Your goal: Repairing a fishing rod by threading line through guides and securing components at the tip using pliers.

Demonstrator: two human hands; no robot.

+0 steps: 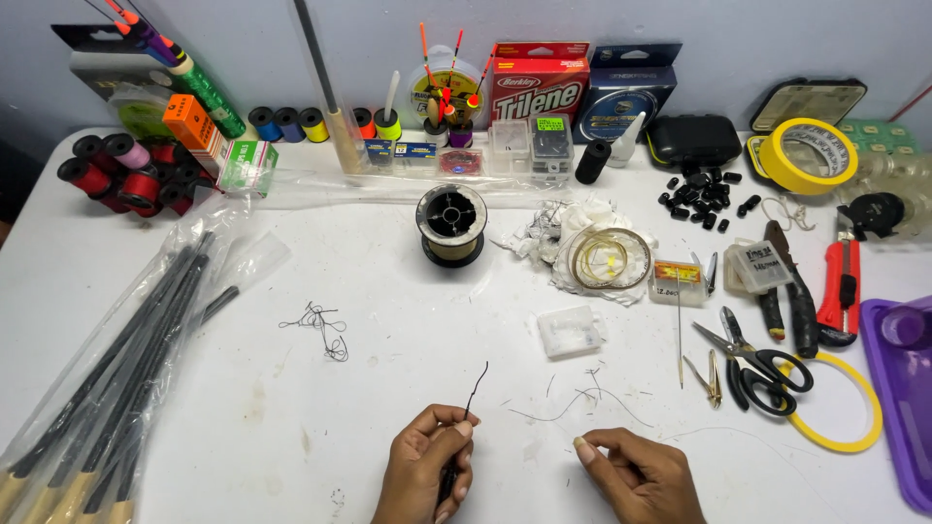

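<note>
White table [291, 427] fills the frame, backed by a pale wall along the top edge.

Left hand [424, 466], bottom centre: thumb and fingers are pinched together on a thin black strand [475, 390], which rises from the fingertips and curves to the upper right. A dark piece is seen lower in the same grip; its kind cannot be told.

Right hand [644, 475], bottom, right of centre: thumb and forefinger are closed tip to tip. A very fine line may be held there, but this cannot be told with certainty. Loose thin line scraps [582, 398] lie on the table just above this hand.

Surroundings noted:
- Bundle of dark rods [107, 388] in a clear bag, lower left, running diagonally.
- Small tangle of black thread [320, 325], left of centre.
- Line spool [451, 225], upper centre, lying flat.
- Coiled line on white paper [610, 257], right of the spool.
- Small clear box [571, 331], centre, above the hands.
- Scissors [757, 364], right, lying partly on a yellow ring [854, 442].
- Red cutter [843, 286], far right.
- Yellow tape roll [806, 155], upper right.
- Purple tray [898, 417], right edge, cut off by the frame.
- Red and dark thread bobbins [116, 173], upper left.
- Boxes, floats and small spools are ranged along the wall.
</note>
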